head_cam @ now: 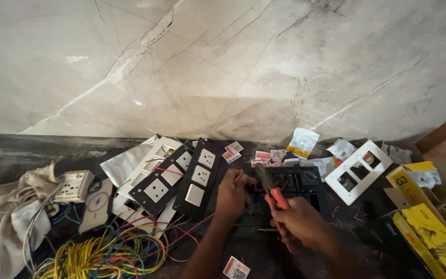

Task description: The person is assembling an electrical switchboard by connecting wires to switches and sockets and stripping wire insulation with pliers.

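The fingers of the right hand (301, 221) are closed around the orange handles of a pair of pliers (270, 189), whose dark nose points up and away toward the left hand (232, 194). The left hand's fingers are curled shut on a small part at the near edge of a black switch-plate frame (299, 182); what they pinch is too small to tell, though thin red wire shows beside them. The frame lies flat on the dark table (21, 150), under and just beyond both hands. To the left, two black plates with white sockets and switches (198, 178) lie side by side, resting partly on white plates. Farther left are a white socket box (73, 186), a pale cloth (6, 217) and a loose tangle of yellow, red and blue wires (104, 253). To the right lie a white frame with open cut-outs (358, 171), yellow cartons (429, 222) and torn plastic packets (302, 141) along the marble wall. Risk noted: the plier nose works very close to the left fingertips, so a slip could nip them or cut the strand short. Short red wire offcuts scattered on the table could foul the frame's seating, and the crowded wire bundle near the left forearm could snag and drag the plates.
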